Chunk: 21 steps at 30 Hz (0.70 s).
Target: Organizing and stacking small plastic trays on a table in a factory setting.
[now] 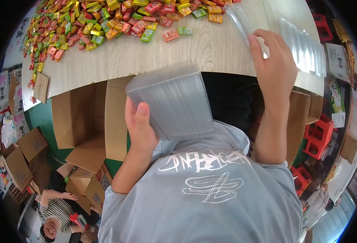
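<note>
My left hand (140,121) is wrapped round a thick stack of flat clear plastic sleeves (172,105), held in front of my shirt at the table's near edge. The thumb lies along the stack's near side, and its other fingers are mostly hidden behind it. Above the right part of the table, my right hand (275,60) pinches a single clear plastic sleeve (243,24) between thumb and fingers. Just right of that hand, a row of clear plastic sleeves (304,46) lies side by side on the tabletop.
Small red, yellow, green and orange packets (117,20) are heaped over the far left of the table (215,48). Below its edge stands an open cardboard box (81,117). Red stools (320,133) are at the right. Another person (59,206) sits at the lower left among cartons.
</note>
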### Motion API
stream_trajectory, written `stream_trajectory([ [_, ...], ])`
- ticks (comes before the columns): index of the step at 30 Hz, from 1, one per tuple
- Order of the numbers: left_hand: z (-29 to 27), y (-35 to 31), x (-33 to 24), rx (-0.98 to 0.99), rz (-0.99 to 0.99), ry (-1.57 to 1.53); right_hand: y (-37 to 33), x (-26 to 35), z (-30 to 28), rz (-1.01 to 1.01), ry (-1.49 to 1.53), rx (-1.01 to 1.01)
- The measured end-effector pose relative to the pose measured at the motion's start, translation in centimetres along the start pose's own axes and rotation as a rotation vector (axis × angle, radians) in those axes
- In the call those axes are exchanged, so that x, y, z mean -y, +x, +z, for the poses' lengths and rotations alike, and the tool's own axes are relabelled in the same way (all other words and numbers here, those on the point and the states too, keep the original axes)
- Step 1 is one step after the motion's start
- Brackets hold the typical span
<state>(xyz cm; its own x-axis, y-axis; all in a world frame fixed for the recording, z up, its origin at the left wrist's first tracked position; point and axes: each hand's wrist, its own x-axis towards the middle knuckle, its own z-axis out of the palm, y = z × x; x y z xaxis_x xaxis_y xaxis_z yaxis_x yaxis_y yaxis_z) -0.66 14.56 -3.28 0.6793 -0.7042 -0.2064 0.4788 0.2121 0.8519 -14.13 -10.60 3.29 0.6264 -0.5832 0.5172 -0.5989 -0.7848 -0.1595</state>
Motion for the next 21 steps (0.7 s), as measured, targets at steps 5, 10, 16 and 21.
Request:
stream_trajectory([
  [5,-0.1,0.0,0.1,-0.025,-0.010,-0.033,0.4,-0.1,1.2,-0.002,0.046,0.093],
  [10,-0.4,0.1,0.3,-0.031,-0.015,-0.057,0.0,0.2,0.9,0.007,0.059,0.229],
  [16,0.1,0.2,0.0,-0.035,-0.015,-0.029,-1.5,0.1,1.5,-0.095,0.029,0.173],
  [21,0.8,0.0,-0.2,0.012,-0.023,-0.036,-3.4,2.6,-2.3,-0.171,0.553,0.201],
])
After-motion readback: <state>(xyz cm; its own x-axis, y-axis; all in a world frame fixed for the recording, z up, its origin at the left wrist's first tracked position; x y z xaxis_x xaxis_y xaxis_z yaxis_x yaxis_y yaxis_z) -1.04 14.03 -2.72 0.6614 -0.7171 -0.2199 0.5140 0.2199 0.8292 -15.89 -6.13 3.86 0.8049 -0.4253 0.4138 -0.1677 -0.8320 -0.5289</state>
